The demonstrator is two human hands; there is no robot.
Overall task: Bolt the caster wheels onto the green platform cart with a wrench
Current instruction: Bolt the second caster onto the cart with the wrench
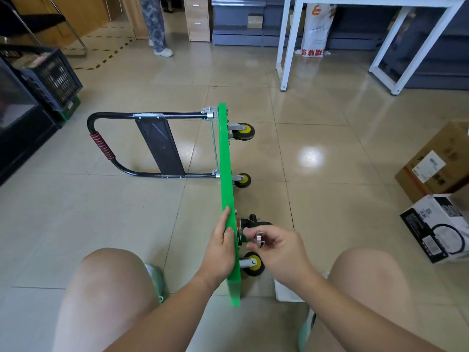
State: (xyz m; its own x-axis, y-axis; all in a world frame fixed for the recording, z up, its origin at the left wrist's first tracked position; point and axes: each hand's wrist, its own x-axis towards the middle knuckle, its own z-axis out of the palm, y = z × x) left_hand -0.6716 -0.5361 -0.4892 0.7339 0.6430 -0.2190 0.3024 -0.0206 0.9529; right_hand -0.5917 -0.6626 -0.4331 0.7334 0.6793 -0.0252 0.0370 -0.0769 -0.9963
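Note:
The green platform cart (225, 158) stands on its long edge on the tiled floor, its black handle (101, 146) folded out to the left. Caster wheels (244, 131) with yellow hubs stick out on its right face; one sits at mid height (243, 180) and another near me (253, 263). My left hand (220, 246) lies flat against the deck's left face and top edge. My right hand (280, 248) pinches a small silver metal tool (259, 238) beside a black caster bracket (250, 222) on the deck. Whether the tool touches a bolt is hidden.
A person's legs (157, 26) stand at the far back. A black crate (50, 74) and dark cabinet are at left. A white table frame (291, 44) stands at back right. Cardboard boxes (436, 161) and a printed box (439, 227) sit at right.

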